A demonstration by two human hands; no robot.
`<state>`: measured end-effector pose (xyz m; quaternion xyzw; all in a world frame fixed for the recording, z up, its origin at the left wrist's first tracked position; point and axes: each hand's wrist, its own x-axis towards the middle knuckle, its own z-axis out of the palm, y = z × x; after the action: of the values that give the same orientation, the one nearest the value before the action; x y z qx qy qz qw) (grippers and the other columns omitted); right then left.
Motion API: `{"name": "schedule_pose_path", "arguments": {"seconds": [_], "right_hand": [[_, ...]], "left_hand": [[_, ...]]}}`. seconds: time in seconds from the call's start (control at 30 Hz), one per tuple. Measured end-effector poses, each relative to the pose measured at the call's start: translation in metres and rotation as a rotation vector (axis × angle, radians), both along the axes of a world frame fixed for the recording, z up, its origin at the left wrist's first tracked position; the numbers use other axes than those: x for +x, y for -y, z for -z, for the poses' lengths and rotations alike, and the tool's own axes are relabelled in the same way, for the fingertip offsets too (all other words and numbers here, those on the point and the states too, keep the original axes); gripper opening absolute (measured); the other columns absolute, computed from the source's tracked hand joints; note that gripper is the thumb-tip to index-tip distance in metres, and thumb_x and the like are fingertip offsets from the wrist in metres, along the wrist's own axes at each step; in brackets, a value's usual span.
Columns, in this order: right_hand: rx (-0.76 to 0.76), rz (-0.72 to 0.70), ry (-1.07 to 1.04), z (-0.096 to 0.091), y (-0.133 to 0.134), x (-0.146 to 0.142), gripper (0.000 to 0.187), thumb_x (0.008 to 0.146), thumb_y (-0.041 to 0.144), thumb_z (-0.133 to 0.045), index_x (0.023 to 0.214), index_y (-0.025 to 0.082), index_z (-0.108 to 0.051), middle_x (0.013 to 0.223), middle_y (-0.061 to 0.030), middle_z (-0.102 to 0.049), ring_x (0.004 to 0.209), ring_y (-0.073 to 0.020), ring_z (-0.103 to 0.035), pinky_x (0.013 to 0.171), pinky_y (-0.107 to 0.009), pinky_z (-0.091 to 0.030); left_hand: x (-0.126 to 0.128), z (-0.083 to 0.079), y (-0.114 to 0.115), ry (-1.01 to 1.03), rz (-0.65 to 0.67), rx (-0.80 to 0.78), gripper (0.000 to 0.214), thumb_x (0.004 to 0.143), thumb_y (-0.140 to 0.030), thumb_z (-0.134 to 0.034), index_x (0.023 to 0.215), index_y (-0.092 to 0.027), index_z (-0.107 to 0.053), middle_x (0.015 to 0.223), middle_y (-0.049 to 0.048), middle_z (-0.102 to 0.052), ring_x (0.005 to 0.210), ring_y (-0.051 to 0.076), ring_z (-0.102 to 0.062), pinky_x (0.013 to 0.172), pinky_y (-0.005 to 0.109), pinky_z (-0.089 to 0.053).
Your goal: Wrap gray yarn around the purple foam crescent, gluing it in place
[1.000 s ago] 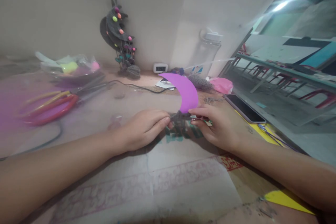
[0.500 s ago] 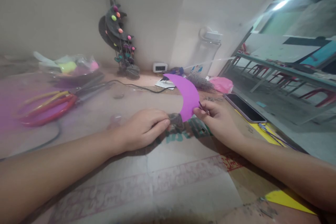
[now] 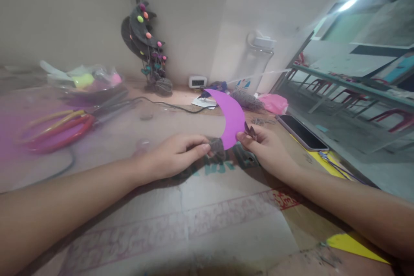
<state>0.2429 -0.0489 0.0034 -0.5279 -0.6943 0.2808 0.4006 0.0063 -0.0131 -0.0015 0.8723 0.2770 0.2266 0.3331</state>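
A flat purple paper crescent point(image 3: 233, 116) stands tilted between my hands, its upper tip pointing left. Grey material, which looks like wound yarn point(image 3: 217, 145), covers its lower end. My left hand point(image 3: 181, 155) is closed, thumb and fingers pinching at that grey end. My right hand point(image 3: 263, 144) grips the crescent's lower outer edge between thumb and curled fingers. Small dark pointed bits point(image 3: 250, 130) stick out by the right thumb; what they are I cannot make out. Under my hands lies a sheet with green and red markings point(image 3: 181, 228).
Red-and-yellow-handled scissors point(image 3: 58, 131) lie left, near a plastic bag of colourful pieces point(image 3: 86, 84). Against the back wall are a grey decorated crescent point(image 3: 142, 30), a small clock point(image 3: 197, 81) and a clear bottle point(image 3: 255, 64). A phone point(image 3: 303, 133) rests at the right edge.
My left thumb and fingers have shifted slightly at the grey end, and more of the grey material shows. The crescent and my right hand have barely moved.
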Motion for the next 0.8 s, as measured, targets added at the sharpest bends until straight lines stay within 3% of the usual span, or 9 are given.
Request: {"name": "schedule_pose_path", "arguments": {"seconds": [0.27, 0.4, 0.5, 0.6, 0.7, 0.8], "right_hand": [[0.047, -0.018, 0.044, 0.0, -0.001, -0.002, 0.035, 0.088, 0.046, -0.052, 0.066, 0.02, -0.043, 0.06, 0.005, -0.035, 0.055, -0.0099, -0.036, 0.052, -0.024, -0.033], [0.257, 0.028, 0.177, 0.001, 0.002, 0.001, 0.024, 0.088, 0.033, -0.053, 0.068, 0.021, -0.047, 0.06, 0.0039, -0.043, 0.055, -0.0107, -0.041, 0.052, -0.023, -0.036], [0.487, -0.092, 0.341, 0.002, 0.006, 0.008, 0.006, 0.086, 0.02, -0.053, 0.082, 0.021, -0.057, 0.068, 0.0013, -0.056, 0.059, -0.0122, -0.05, 0.055, -0.024, -0.039], [0.66, -0.301, 0.574, 0.003, 0.008, 0.012, 0.016, 0.085, 0.012, -0.05, 0.093, 0.02, -0.061, 0.069, 0.0, -0.062, 0.061, -0.013, -0.054, 0.057, -0.025, -0.039], [0.759, -0.401, 0.726, 0.006, 0.007, 0.012, 0.022, 0.087, 0.008, -0.047, 0.099, 0.02, -0.061, 0.069, -0.0003, -0.062, 0.064, -0.0132, -0.055, 0.06, -0.026, -0.038], [0.768, -0.404, 0.745, 0.009, 0.007, 0.012, 0.017, 0.089, 0.016, -0.052, 0.103, 0.021, -0.059, 0.071, -0.0001, -0.06, 0.065, -0.0135, -0.054, 0.06, -0.026, -0.037]], "left_hand": [[0.0, -0.003, 0.0, 0.011, 0.019, -0.128, 0.034, 0.095, -0.035, -0.042, 0.073, -0.018, -0.06, 0.07, -0.0005, -0.062, 0.068, 0.014, -0.056, 0.063, 0.023, -0.042], [0.002, -0.001, 0.0, 0.002, -0.094, -0.094, 0.038, 0.095, -0.042, -0.04, 0.072, -0.017, -0.058, 0.069, -0.0004, -0.058, 0.066, 0.014, -0.053, 0.061, 0.024, -0.04], [0.001, 0.002, -0.002, 0.029, -0.144, -0.137, 0.04, 0.094, -0.049, -0.039, 0.078, -0.018, -0.059, 0.07, -0.0008, -0.056, 0.064, 0.014, -0.05, 0.056, 0.024, -0.038], [0.0, 0.005, -0.003, 0.069, -0.151, -0.194, 0.04, 0.093, -0.052, -0.041, 0.083, -0.018, -0.061, 0.073, -0.0004, -0.058, 0.066, 0.014, -0.05, 0.057, 0.024, -0.038], [0.0, 0.006, -0.004, 0.097, -0.153, -0.2, 0.039, 0.094, -0.05, -0.042, 0.077, -0.018, -0.056, 0.07, -0.0016, -0.054, 0.064, 0.013, -0.048, 0.057, 0.024, -0.037], [0.001, 0.007, -0.005, 0.138, -0.191, -0.157, 0.037, 0.095, -0.046, -0.041, 0.073, -0.018, -0.051, 0.067, -0.0021, -0.05, 0.063, 0.014, -0.047, 0.057, 0.025, -0.037]]}}
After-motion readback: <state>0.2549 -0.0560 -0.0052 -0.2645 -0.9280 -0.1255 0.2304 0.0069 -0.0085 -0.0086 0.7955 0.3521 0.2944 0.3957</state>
